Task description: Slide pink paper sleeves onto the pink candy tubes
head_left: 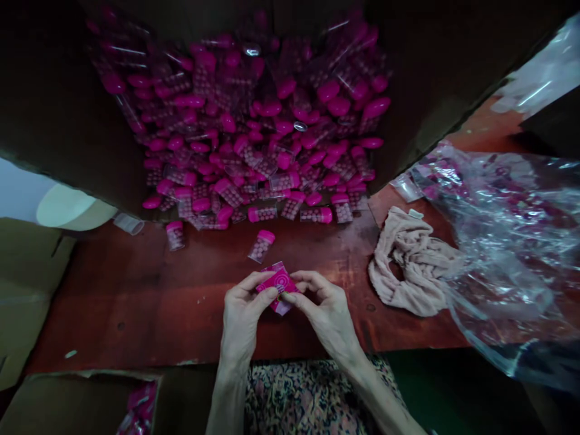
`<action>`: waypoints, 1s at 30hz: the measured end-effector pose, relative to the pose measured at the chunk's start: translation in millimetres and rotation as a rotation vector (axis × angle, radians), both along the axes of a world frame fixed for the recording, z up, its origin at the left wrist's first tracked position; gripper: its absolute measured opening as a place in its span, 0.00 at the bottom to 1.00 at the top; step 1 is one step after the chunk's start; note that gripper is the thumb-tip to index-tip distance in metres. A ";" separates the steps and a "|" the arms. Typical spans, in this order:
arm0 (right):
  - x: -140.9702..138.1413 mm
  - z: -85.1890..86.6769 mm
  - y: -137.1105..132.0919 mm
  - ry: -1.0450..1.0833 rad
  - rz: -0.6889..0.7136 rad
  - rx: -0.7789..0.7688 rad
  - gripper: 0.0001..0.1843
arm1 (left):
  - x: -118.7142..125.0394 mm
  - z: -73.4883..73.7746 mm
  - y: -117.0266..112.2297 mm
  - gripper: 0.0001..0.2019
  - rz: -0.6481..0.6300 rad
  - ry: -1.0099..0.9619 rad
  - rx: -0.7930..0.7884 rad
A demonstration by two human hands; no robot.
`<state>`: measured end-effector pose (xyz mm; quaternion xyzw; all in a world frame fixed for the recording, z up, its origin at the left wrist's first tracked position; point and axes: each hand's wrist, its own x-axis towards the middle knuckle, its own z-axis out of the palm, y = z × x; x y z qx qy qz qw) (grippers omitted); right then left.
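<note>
Pink packet (280,279) seemingly unfinished, gripped by my left fingers (263,299) and right fingers (302,302); heaped bottles (231,193): done or waiting, unclear.

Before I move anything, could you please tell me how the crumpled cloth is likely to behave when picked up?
The crumpled cloth will probably sag, since it lies in loose, soft-looking folds. It seems unlikely to roll, being an uneven heap. Its right side may catch on the clear plastic, which seems to touch it.
</note>
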<state>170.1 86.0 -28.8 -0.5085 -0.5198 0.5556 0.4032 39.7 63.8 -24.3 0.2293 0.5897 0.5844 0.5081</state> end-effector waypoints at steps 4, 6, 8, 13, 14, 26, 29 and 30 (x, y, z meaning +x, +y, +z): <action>0.1 4.5 -0.9 -0.041 0.052 0.072 0.08 | 12.5 1.2 5.1 0.04 0.108 -0.022 0.011; -1.4 4.6 -1.1 -0.078 0.072 0.130 0.12 | 16.3 0.8 4.7 0.04 0.162 0.003 0.014; -3.6 5.2 -0.6 -0.155 0.101 0.242 0.16 | 16.6 1.6 3.9 0.04 0.208 -0.027 0.013; -9.6 10.0 3.6 -0.289 0.203 0.370 0.21 | 7.9 4.9 4.8 0.07 0.234 -0.188 -0.013; -10.6 11.0 4.7 -0.283 0.222 0.357 0.22 | 5.7 4.6 5.4 0.08 0.234 -0.198 -0.020; -37.7 18.7 18.0 -0.084 0.183 -0.040 0.07 | -15.9 -0.2 4.6 0.10 0.346 -0.215 -0.045; -48.0 15.6 33.0 -0.322 0.158 0.090 0.11 | -22.4 -3.0 7.5 0.10 0.411 -0.285 -0.030; -52.9 13.4 37.6 -0.410 0.130 0.123 0.15 | -24.2 -3.5 9.4 0.10 0.443 -0.299 -0.018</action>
